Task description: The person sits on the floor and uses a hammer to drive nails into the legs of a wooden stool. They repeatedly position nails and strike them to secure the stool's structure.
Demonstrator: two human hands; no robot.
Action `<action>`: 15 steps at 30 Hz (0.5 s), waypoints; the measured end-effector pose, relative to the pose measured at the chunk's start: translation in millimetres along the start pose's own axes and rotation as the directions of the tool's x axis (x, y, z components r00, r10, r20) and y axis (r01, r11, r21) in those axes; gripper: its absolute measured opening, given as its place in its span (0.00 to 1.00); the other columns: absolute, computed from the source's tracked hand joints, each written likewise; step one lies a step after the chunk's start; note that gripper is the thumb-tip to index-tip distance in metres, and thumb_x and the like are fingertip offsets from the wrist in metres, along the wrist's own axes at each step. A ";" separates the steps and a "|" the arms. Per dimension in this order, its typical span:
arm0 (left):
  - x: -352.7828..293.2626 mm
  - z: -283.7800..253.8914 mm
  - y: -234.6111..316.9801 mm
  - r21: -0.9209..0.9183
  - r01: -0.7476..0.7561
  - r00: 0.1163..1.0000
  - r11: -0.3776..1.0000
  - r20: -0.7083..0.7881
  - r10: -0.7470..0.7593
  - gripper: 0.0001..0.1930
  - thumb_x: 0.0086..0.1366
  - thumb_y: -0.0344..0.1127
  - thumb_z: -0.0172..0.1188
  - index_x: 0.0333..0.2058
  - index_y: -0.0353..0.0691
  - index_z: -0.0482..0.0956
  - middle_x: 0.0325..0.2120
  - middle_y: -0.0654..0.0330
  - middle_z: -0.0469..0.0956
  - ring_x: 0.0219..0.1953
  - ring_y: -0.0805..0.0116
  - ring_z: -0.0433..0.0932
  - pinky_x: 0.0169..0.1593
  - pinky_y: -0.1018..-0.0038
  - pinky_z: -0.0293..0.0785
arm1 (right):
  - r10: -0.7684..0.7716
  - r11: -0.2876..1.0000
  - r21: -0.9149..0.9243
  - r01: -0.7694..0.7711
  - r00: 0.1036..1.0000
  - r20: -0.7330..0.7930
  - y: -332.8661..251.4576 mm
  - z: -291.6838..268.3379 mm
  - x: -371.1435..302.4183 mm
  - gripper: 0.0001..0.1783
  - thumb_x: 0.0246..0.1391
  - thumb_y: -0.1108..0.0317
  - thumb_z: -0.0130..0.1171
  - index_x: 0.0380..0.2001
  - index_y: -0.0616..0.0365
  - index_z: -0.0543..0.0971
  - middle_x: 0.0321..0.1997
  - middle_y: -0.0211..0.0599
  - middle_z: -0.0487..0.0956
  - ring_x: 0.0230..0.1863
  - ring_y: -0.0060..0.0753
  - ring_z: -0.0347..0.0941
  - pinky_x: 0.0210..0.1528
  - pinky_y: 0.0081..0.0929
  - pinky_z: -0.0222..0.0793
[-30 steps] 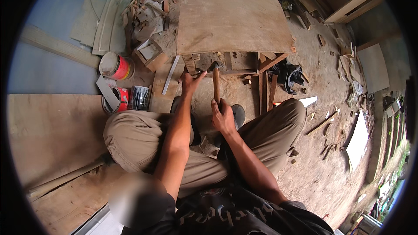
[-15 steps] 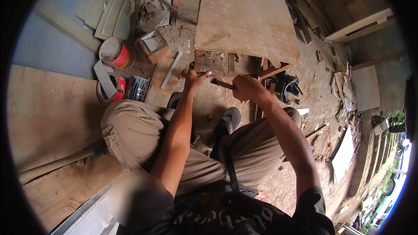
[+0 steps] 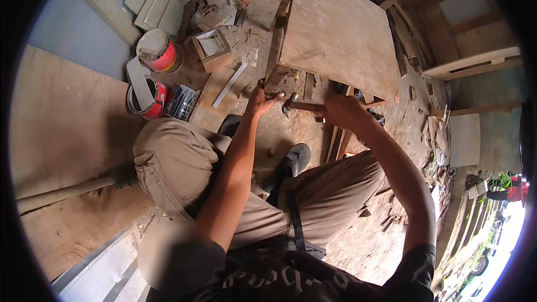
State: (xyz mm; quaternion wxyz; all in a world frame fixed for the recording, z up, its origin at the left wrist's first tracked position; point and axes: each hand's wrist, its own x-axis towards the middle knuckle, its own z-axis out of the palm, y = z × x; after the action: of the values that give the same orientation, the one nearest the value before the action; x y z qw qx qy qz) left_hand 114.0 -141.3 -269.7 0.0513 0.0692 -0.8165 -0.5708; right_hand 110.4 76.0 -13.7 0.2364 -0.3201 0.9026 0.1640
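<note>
A wooden cabinet-like box with a broad plywood panel [image 3: 338, 31] on top stands in front of me, its near side partly open. My left hand [image 3: 263, 102] is closed around the box's near left corner, thumb stretched toward the hammer head. Whether a nail is between its fingers is too small to tell. In my right hand [image 3: 345, 113] is a claw hammer [image 3: 306, 105], gripped by its wooden handle. The hammer's metal head points left, close to my left thumb and just below the box's near edge.
Two red cans [image 3: 156, 50] [image 3: 147, 97] and a dark tin [image 3: 180, 102] stand at the left. A small wooden box [image 3: 212, 50] and a pale strip [image 3: 230, 85] lie nearby. Wood scraps [image 3: 215, 3] pile up behind. A plywood sheet [image 3: 61, 128] leans at far left.
The hammer has turned so its claw head shows more plainly. The box is tilted more, its left side now visible. The whole view has shifted, and something red appears at the far right.
</note>
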 end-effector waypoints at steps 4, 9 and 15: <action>1.6 5.8 -6.3 -0.061 -0.120 0.991 0.991 -0.070 0.115 0.35 0.52 0.48 0.74 0.49 0.29 0.70 0.41 0.40 0.80 0.46 0.44 0.80 0.47 0.60 0.76 | -0.194 0.980 0.027 0.195 0.980 -0.038 24.1 3.5 -15.5 0.24 0.58 0.44 0.57 0.32 0.57 0.81 0.34 0.41 0.80 0.39 0.47 0.80 0.41 0.44 0.76; -0.5 6.3 -4.0 -0.099 -0.124 0.990 0.987 -0.072 0.117 0.37 0.50 0.49 0.75 0.50 0.27 0.70 0.42 0.39 0.80 0.46 0.44 0.80 0.48 0.59 0.76 | -0.340 0.940 -0.081 0.331 0.927 -0.156 31.6 -3.5 3.4 0.26 0.55 0.39 0.57 0.31 0.53 0.82 0.29 0.35 0.80 0.37 0.44 0.81 0.39 0.42 0.78; 1.4 4.2 -3.2 -0.102 -0.080 0.996 0.992 -0.056 0.074 0.37 0.51 0.49 0.74 0.51 0.26 0.69 0.44 0.39 0.79 0.48 0.45 0.79 0.51 0.60 0.75 | -0.284 0.956 -0.120 0.269 0.951 -0.125 25.8 1.4 7.1 0.25 0.57 0.41 0.57 0.29 0.54 0.83 0.29 0.34 0.80 0.37 0.43 0.81 0.40 0.40 0.78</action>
State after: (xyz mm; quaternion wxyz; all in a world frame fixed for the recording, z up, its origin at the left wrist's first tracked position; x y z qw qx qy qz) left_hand 112.1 -138.8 -274.1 0.0981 0.0496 -0.7862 -0.6082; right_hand 89.1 92.1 -14.9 0.1762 -0.4657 0.8538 0.1518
